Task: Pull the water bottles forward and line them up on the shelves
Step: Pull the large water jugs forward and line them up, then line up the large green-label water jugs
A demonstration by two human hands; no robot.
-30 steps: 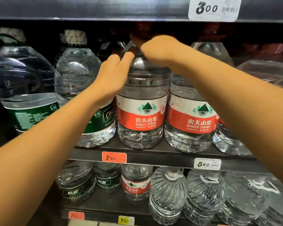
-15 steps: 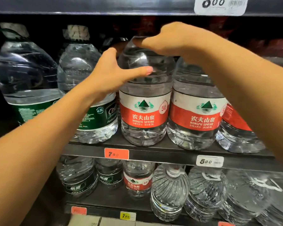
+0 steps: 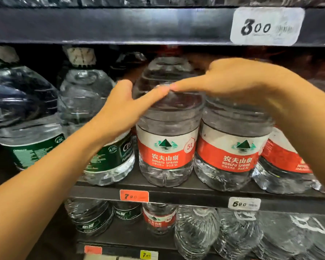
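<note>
A clear 5L bottle with a red and white label (image 3: pixel 166 147) stands upright near the front edge of the middle shelf (image 3: pixel 195 197). My left hand (image 3: pixel 120 109) grips its shoulder from the left, thumb lying across the front. My right hand (image 3: pixel 233 81) grips it from the right, thumb across the front; the two thumb tips meet. The fingers of both hands are hidden behind the bottle. A second red-label bottle (image 3: pixel 233 152) stands close against its right side, and a third (image 3: pixel 285 166) leans further right.
Two green-label bottles (image 3: pixel 109 154) (image 3: pixel 26 132) stand to the left, set slightly further back. The upper shelf edge (image 3: pixel 120 25) with a white price tag hangs low overhead. The lower shelf holds several smaller bottles (image 3: pixel 195 229).
Both hands have slid down from the bottle's top to its shoulder, and their thumbs now meet across the front. The bottle looks larger and closer to the shelf's front edge.
</note>
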